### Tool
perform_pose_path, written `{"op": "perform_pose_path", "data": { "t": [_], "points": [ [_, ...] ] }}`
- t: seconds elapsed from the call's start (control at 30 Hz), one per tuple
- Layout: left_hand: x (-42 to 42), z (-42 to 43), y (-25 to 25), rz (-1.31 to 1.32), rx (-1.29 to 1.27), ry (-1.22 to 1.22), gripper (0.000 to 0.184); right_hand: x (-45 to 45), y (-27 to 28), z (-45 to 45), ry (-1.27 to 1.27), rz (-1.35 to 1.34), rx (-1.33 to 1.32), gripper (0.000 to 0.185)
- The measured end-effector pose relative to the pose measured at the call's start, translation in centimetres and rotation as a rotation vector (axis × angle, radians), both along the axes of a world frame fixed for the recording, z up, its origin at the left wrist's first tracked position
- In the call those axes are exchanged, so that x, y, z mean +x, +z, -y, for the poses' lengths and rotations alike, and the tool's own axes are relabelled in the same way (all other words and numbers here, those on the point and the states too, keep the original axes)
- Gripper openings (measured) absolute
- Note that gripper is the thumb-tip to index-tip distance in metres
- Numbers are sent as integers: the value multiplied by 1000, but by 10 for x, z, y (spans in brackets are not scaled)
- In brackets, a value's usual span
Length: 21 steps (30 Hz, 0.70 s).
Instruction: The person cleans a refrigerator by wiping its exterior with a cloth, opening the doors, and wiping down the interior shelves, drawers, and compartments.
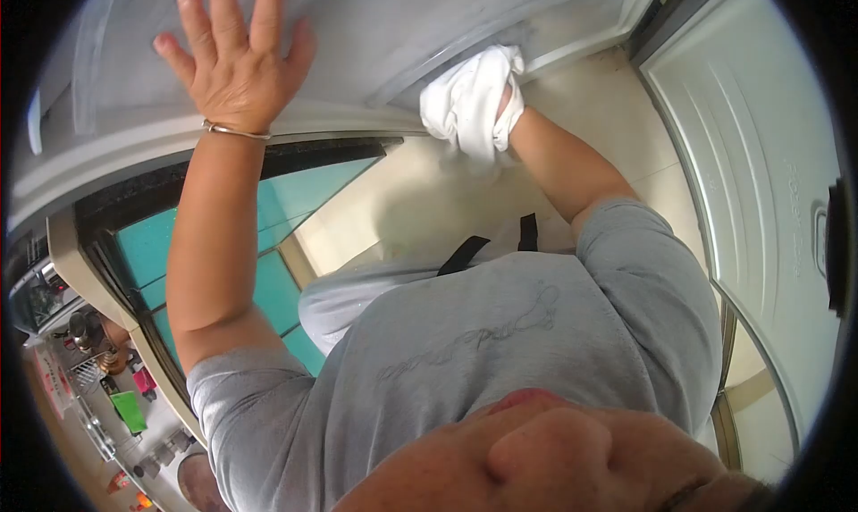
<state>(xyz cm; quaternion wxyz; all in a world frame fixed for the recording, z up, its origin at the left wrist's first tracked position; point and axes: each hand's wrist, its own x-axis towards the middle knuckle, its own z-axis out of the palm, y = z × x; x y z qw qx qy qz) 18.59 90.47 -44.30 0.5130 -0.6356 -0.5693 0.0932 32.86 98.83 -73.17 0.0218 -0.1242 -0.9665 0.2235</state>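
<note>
My left hand (pixel 239 74), with a thin bangle at the wrist, lies flat on a large pale grey panel (pixel 357 29). Its fingers are spread and hold nothing. Lower on the same panel, my right hand (pixel 506 105) is closed around a bunched white cloth (pixel 472 101) and presses it near the panel's edge. The cloth hides most of the right hand's fingers. Between my arms are my grey T-shirt and light trousers.
At the right stands a pale moulded door (pixel 742 146) with a handle (pixel 820 239). A beige floor (pixel 599 101) lies under me. Turquoise panes (pixel 273 289) in a dark frame are behind my left arm. Shelves with a green item (pixel 129 411) and kitchen things show at lower left.
</note>
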Motion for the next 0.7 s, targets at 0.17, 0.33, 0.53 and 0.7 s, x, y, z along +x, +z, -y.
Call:
{"op": "perform_pose_path", "data": {
  "t": [0.17,0.33,0.53,0.7],
  "points": [
    [24,7,5,115,26,-53,64,23,2,8,-46,-397,-445,11],
    [16,43,-2,347,58,-202,82,31,2,30,-92,-634,-398,26],
    [-29,151,-92,657,370,-416,63,27,-46,65,-35,-722,-1217,9],
    [-30,158,-138,1711,463,-391,72,-9,57,95,-70,-700,-1345,10]
  ]
}}
